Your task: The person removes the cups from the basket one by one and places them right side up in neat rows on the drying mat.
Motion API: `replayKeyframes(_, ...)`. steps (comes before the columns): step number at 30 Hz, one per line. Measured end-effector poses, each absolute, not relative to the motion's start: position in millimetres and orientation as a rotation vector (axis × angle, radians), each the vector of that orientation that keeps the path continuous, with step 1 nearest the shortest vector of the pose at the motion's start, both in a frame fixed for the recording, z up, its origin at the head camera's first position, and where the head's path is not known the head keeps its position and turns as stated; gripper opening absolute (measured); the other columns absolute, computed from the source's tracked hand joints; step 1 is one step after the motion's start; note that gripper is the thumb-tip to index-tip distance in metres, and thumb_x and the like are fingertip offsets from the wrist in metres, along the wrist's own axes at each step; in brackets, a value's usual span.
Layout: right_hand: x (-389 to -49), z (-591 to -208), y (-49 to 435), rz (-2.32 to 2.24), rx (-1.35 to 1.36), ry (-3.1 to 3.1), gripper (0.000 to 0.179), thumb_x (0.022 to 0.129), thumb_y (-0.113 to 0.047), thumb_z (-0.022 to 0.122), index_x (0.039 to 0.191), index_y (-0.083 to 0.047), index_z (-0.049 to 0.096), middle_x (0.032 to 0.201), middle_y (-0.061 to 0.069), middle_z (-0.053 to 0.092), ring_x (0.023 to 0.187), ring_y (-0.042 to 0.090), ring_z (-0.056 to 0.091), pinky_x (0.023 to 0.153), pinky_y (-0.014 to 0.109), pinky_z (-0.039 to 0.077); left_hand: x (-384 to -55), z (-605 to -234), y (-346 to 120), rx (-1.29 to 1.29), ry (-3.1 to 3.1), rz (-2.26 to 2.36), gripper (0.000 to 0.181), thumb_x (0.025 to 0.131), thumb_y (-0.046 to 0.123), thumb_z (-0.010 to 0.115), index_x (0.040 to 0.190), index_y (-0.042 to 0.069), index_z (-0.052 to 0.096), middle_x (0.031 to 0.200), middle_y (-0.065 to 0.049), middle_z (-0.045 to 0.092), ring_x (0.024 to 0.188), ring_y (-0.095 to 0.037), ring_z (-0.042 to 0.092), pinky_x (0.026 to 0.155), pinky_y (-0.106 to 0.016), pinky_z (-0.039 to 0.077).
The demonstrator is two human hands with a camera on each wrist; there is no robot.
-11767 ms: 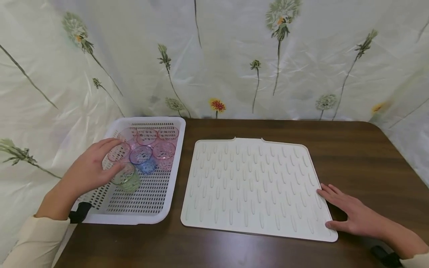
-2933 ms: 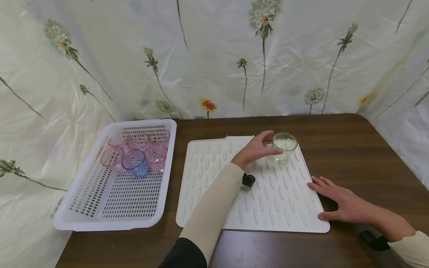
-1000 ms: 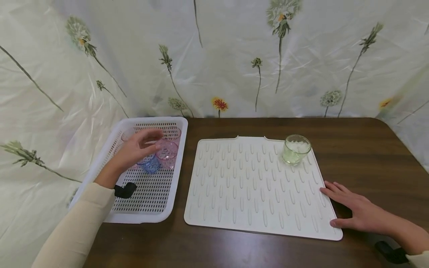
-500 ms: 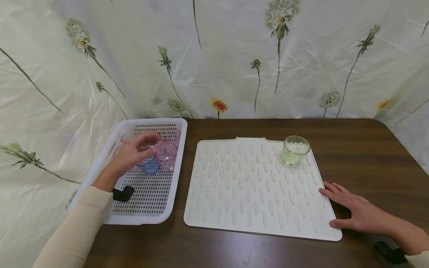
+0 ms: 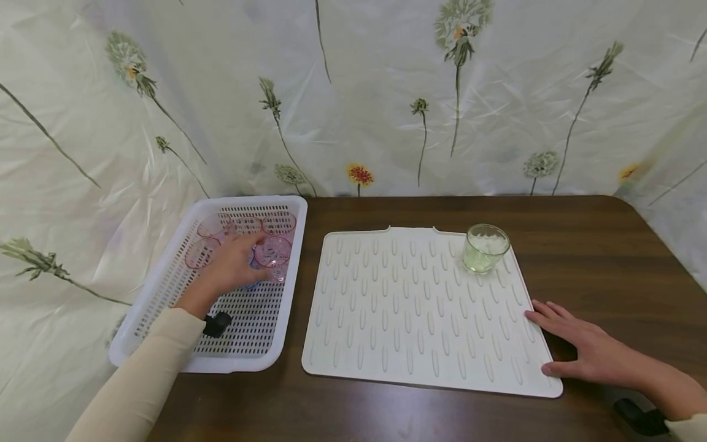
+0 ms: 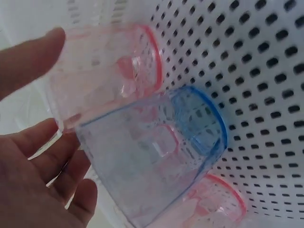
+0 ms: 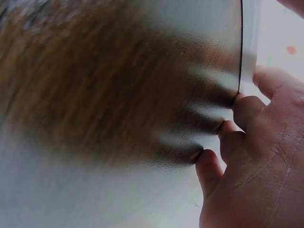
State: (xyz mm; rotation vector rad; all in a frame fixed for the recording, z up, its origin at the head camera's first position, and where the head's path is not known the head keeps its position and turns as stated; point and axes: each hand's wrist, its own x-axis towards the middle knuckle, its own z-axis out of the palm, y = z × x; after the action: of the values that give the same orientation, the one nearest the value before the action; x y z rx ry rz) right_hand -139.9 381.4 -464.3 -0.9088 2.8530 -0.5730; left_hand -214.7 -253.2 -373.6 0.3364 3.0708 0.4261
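While the dark wooden tabletop (image 5: 602,258) stretches from side to side, a white ridged mat (image 5: 420,307) lies flat over its middle, with a white perforated basket (image 5: 293,276) beside it, at the left edge near the far left corner. The right hand (image 5: 591,350), fingers and thumb spread, rests its tips on the right edge of the mat. The left hand (image 5: 232,264) reaches into the basket, thumb and fingers apart around the rim of a pink glass (image 5: 272,250) by the basket's right side; whether they touch it cannot be told. A blue glass (image 6: 152,152) stands just to its left, partly beneath that hand, and four more pink glasses (image 5: 278,223) stand toward the basket's far and left sides. An upright green glass (image 5: 486,250) stands on the mat near its far right corner, well apart from the left hand.
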Motion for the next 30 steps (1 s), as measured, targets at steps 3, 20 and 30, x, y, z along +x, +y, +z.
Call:
replayKeyframes(3,-140,-464,381,-0.583,-0.909,2.854,0.091,0.076,-0.035,0.083,0.153,-0.022,0.037,0.156,-0.036,0.006,0.138,-0.025,-0.012,0.087,0.065,0.037,-214,-374,-251,0.356,3.105,0.387,0.078,0.077,0.031,0.082,0.141,0.002,0.048,0.142,-0.023,0.056,0.138,-0.046,0.042,0.125,-0.060,0.007)
replayKeyframes(20,-140,-468,382,-0.598,-0.925,2.853,0.091,0.076,-0.035,0.083,0.153,-0.021,0.038,0.157,-0.035,0.006,0.139,-0.024,-0.011,0.088,0.064,0.035,-208,-372,-261,0.330,2.995,0.774,0.076,0.084,0.035,0.076,0.145,-0.001,0.046,0.125,-0.023,0.060,0.123,-0.040,0.050,0.108,-0.060,0.039)
replayKeyframes(30,-141,-469,383,-0.577,-0.936,2.867,0.091,0.075,-0.035,0.084,0.153,-0.021,0.038,0.157,-0.034,0.007,0.139,-0.024,-0.011,0.086,0.064,0.037,-209,-370,-266,0.206,2.865,1.003,0.072,0.086,0.033,0.075,0.145,0.005,0.045,0.146,-0.022,0.048,0.134,-0.040,0.046,0.111,-0.059,0.038)
